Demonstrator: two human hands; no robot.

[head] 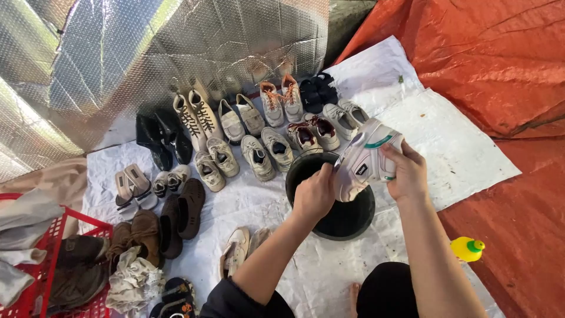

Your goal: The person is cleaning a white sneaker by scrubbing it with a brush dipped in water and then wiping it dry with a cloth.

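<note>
Sneaker [368, 158], one, white with teal trim, is up over the black tub [338, 206] near the white sheet's [459, 147] right edge. My right hand [406, 172] has fingers wrapped round its heel end; my left hand [315, 193] is curled on the toe end, fingers pressed together. I count roughly ten pairs of shoes [235, 135] in rows across the sheet's far and left side, nothing between them and the tub. Red basket [35, 277] sits at the left edge, yellow bottle [468, 248] right. Orange tarp [500, 59] underneath, silver foil wall [147, 53] behind.
</note>
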